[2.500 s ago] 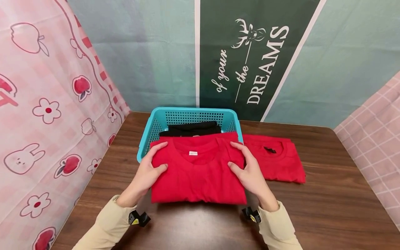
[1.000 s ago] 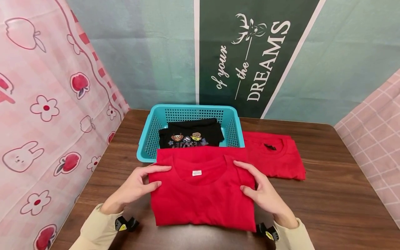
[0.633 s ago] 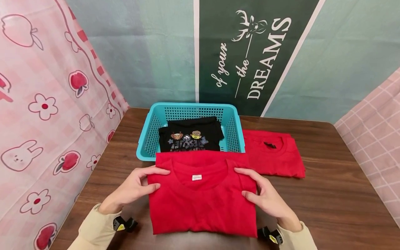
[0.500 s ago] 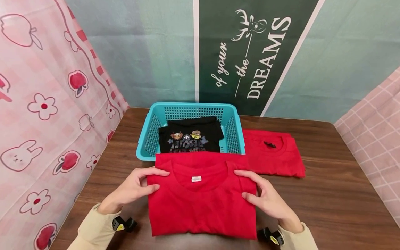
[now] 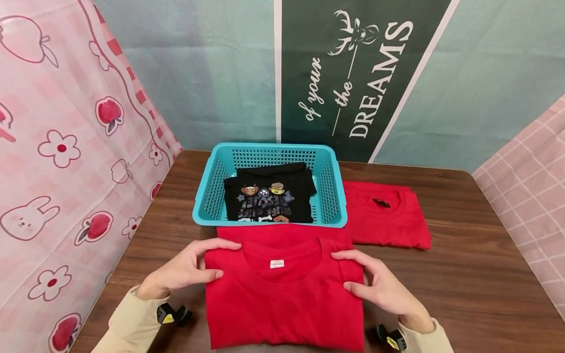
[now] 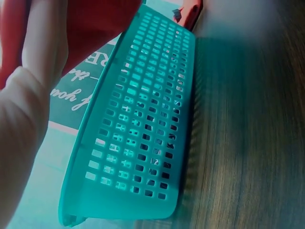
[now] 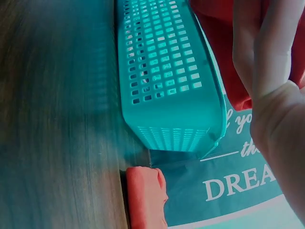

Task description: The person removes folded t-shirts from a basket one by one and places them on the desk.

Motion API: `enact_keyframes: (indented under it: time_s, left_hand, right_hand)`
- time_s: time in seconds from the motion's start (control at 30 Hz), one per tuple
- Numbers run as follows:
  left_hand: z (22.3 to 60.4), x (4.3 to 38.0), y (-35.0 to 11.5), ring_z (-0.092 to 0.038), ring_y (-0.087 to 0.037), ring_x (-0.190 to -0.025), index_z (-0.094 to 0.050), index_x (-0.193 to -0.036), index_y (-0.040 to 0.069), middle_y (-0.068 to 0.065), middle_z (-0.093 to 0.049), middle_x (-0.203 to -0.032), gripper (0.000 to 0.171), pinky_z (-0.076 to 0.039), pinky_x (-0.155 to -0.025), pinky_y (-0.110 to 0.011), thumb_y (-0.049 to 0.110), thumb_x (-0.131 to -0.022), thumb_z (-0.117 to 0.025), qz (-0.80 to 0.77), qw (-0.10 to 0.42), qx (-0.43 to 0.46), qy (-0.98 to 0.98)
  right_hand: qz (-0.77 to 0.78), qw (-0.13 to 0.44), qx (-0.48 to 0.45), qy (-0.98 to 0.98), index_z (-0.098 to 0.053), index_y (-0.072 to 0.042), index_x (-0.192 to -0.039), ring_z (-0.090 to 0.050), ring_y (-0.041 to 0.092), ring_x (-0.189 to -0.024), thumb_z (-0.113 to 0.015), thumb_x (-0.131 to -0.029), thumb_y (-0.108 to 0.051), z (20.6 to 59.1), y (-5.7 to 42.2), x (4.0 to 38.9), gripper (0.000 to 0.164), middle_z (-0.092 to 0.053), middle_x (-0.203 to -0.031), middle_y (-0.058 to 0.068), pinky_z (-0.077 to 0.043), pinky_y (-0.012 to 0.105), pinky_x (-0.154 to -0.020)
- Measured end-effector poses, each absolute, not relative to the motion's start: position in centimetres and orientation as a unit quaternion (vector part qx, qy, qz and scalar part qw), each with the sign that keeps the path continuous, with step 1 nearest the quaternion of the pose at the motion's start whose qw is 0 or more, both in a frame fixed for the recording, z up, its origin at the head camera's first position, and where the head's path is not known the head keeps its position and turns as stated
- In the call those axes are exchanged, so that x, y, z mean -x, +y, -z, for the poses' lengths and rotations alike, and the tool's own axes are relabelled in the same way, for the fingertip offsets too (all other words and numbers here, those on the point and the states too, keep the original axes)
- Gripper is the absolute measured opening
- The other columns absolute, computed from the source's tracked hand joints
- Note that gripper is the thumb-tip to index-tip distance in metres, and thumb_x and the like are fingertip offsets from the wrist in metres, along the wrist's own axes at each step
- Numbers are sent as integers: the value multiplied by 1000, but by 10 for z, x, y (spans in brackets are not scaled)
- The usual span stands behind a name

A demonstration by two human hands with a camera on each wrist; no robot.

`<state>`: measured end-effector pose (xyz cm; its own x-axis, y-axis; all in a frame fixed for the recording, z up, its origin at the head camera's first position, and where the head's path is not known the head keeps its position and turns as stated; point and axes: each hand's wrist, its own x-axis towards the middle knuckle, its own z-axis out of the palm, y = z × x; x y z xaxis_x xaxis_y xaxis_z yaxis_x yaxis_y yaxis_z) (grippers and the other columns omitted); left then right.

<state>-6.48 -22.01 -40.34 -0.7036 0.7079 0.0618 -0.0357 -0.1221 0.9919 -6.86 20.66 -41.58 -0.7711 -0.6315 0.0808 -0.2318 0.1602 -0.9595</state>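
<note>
A folded red T-shirt (image 5: 284, 309) with a round neckline and a small white label is held up in front of the basket. My left hand (image 5: 185, 267) grips its left side, thumb on the front, and my right hand (image 5: 381, 284) grips the right side the same way. Fingers behind the cloth are partly hidden. In both wrist views, the shirt (image 6: 95, 28) hangs raised above the tabletop, beside the basket's upper edge. Inside the turquoise basket (image 5: 328, 186) lies a folded black T-shirt (image 5: 265, 171) with a cartoon print and lettering.
Right of the basket, another folded red T-shirt (image 5: 397, 228) with a dark label lies on the wooden table (image 5: 468, 255). A green fabric backdrop (image 5: 212, 88) hangs behind, a pink patterned cloth (image 5: 57, 196) at left and a pink checked one (image 5: 536, 181) at right.
Both hands have drawn the red T-shirt back from over the basket toward my body. The basket's front rim and more of the black T-shirt's print now show.
</note>
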Motion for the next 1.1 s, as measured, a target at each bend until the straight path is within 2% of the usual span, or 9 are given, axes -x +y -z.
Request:
enact_keyframes:
  time_s: [0.13,0.4,0.5,0.63,0.73,0.83,1.1]
  left_hand:
    - [405,67,-222,-67,-18,-99,-45,-137,-1,-7,-64,-118,49,-58,-81,-35,-12,-89,-52,-677,279,-289,617]
    - [413,71,-222,-67,-13,-92,-45,-139,2,-9,-67,-110,50,-56,-80,-30,-8,-91,-53,-638,294,-293,649]
    - [415,72,-221,-66,-14,-95,-46,-139,3,-9,-66,-113,49,-56,-83,-30,-6,-91,-54,-628,302,-292,655]
    - [415,74,-220,-65,-14,-100,-46,-140,3,-8,-65,-118,50,-55,-87,-30,-4,-92,-54,-622,312,-291,657]
    - [416,76,-220,-65,-15,-101,-44,-141,2,-9,-64,-119,50,-55,-87,-30,-3,-92,-54,-625,321,-290,649]
    - [417,78,-219,-66,-14,-99,-43,-142,0,-11,-64,-119,50,-55,-86,-30,-3,-93,-53,-631,329,-288,641]
    - [420,84,-221,-64,-12,-93,-43,-143,4,-15,-62,-118,51,-56,-83,-29,1,-93,-54,-617,349,-250,659]
  right_hand:
    - [612,215,300,700,-49,-2,-131,-66,18,-94,-60,-87,8,419,209,69,47,-60,-117,4,-59,34,-75]
    - [619,253,276,690,-50,-3,-130,-69,20,-82,-60,-86,8,426,211,71,46,-67,-105,5,-59,33,-73]
    - [613,264,261,697,-51,-5,-130,-62,23,-58,-62,-86,5,427,212,71,46,-66,-82,10,-58,29,-65]
    - [603,253,280,702,-52,-4,-130,-42,25,-38,-62,-87,4,432,212,73,45,-50,-56,13,-49,26,-50]
    - [603,249,290,700,-52,-3,-130,-45,25,-38,-62,-88,3,435,213,74,45,-48,-53,13,-49,28,-47]
    - [600,255,286,702,-52,-4,-131,-52,29,-41,-63,-88,1,436,213,76,45,-52,-54,14,-52,30,-51]
    - [605,282,272,693,-48,-1,-133,-63,27,-48,-62,-89,1,439,212,83,46,-63,-67,18,-58,37,-56]
